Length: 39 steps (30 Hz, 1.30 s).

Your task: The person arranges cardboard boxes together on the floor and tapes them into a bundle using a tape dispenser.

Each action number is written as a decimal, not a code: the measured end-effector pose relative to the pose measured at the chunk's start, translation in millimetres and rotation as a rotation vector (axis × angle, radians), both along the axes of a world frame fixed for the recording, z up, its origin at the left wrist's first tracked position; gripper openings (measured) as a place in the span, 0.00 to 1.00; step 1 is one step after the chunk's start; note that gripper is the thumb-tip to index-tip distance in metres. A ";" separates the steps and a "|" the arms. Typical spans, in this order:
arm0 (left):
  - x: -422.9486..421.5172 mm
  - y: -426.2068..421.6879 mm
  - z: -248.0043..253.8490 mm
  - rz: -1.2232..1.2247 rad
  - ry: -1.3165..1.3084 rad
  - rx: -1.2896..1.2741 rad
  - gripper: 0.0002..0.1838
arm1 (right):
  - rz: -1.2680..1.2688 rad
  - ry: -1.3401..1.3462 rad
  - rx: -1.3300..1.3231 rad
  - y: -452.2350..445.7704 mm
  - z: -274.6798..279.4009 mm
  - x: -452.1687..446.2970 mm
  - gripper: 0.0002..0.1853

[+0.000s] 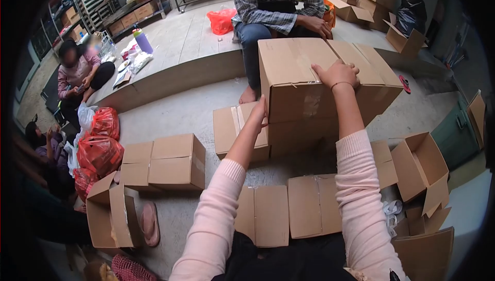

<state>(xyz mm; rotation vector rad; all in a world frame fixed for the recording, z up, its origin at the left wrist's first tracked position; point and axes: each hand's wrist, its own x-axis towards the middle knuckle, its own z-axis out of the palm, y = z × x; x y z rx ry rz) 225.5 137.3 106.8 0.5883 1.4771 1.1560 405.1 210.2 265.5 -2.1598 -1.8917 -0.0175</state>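
The box [294,62] is stacked on a lower box [296,139], beside a neighbour box [368,62]. Its left side is touched by the left hand [261,112], whose closure cannot be told; the right hand [339,73] is laid half-open on top. With uneven pushing, the stack could be toppled.

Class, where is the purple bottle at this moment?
In the head view, the purple bottle stands at the upper left on the raised platform, just behind a crumpled white bag.
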 end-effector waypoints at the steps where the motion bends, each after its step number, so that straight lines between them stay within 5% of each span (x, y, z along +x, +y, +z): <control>1: 4.2 3.7 1.0 -0.005 -0.005 -0.012 0.36 | -0.010 0.001 -0.006 -2.7 2.3 1.8 0.46; 4: 16.2 11.6 5.8 0.053 -0.069 -0.033 0.40 | -0.068 -0.001 0.013 5.1 -1.0 7.5 0.46; 6: 22.4 2.3 17.6 0.059 -0.372 0.173 0.35 | -0.065 -0.003 0.000 4.8 1.8 9.6 0.46; 11: 23.5 -23.7 39.9 0.099 -0.190 0.217 0.39 | -0.012 0.025 0.146 3.3 -21.4 15.8 0.42; 13: 14.5 -35.1 12.1 0.015 -0.096 0.224 0.38 | 0.190 0.106 0.488 -8.9 -44.0 26.5 0.33; 14: 11.0 -50.9 -6.5 0.011 -0.107 0.195 0.38 | 0.184 0.096 0.458 -25.0 -59.6 36.6 0.33; 16: 4.4 -94.4 -38.2 -0.172 -0.002 0.163 0.35 | 0.563 0.440 0.776 -78.3 -93.1 66.4 0.25; 18: -16.2 -154.7 -74.4 -0.475 0.449 0.174 0.36 | 0.462 0.497 0.504 -131.1 -160.6 110.0 0.21; 20: -44.6 -224.6 -126.8 -0.518 1.103 0.149 0.36 | 0.320 0.314 0.155 -177.0 -257.0 172.1 0.30; 22: -55.2 -288.9 -150.5 -0.341 1.099 0.040 0.35 | 0.093 0.093 -0.271 -225.5 -296.5 199.9 0.36; 25: -42.7 -338.9 -208.5 -0.129 0.795 0.028 0.34 | 0.105 -0.091 -0.096 -252.7 -315.0 191.9 0.38; 28: -1.1 -341.3 -179.3 0.113 0.437 0.013 0.36 | 0.109 -0.094 -0.104 -249.7 -314.3 189.9 0.37; 30: 13.2 -368.9 -167.5 0.164 0.497 -0.114 0.37 | 0.107 -0.161 -0.062 -246.3 -321.9 189.9 0.36; 32: 34.9 -425.2 -170.1 0.034 0.786 0.052 0.32 | 0.140 -0.183 -0.058 -241.0 -331.4 199.3 0.36; 34: 45.3 -478.5 -183.3 -0.066 0.621 0.099 0.32 | 0.091 -0.188 -0.104 -240.3 -325.6 192.1 0.36; 35: 41.8 -498.7 -168.2 -0.282 0.552 -0.145 0.32 | 0.087 -0.186 -0.082 -238.4 -330.0 193.5 0.35; 39: 35.4 -547.5 -132.3 -0.211 0.486 -0.121 0.26 | 0.079 -0.129 -0.146 -242.1 -312.1 184.0 0.36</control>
